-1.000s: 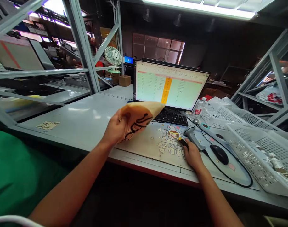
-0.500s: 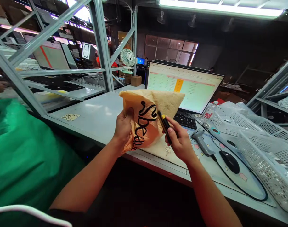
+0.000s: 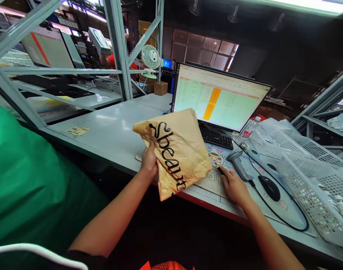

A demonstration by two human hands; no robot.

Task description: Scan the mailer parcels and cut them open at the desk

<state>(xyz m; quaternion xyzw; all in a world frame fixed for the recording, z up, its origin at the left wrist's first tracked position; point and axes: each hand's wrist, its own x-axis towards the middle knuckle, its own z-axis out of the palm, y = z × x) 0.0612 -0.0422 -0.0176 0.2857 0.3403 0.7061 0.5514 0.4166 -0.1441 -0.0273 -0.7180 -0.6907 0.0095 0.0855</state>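
Note:
My left hand point(image 3: 149, 162) grips the left edge of a tan plastic mailer bag point(image 3: 177, 153) printed with black script, holding it up over the front edge of the desk. My right hand point(image 3: 235, 186) rests low on the cartoon desk mat point(image 3: 216, 159), fingers curled round a black and yellow marker point(image 3: 220, 171) whose tip touches the mat. A grey barcode scanner point(image 3: 238, 164) lies just right of that hand. A black mouse point(image 3: 269, 187) sits further right.
A monitor point(image 3: 220, 99) showing a spreadsheet stands behind a black keyboard point(image 3: 216, 137). White perforated baskets point(image 3: 309, 167) fill the desk's right side. A large green bag point(image 3: 27, 180) sits at my left. Steel shelving posts point(image 3: 117, 48) rise behind the grey desk point(image 3: 109, 129).
The right hand dropped from beside the bag down to the desk mat with the marker. The left hand turned the bag so that its printed face points up.

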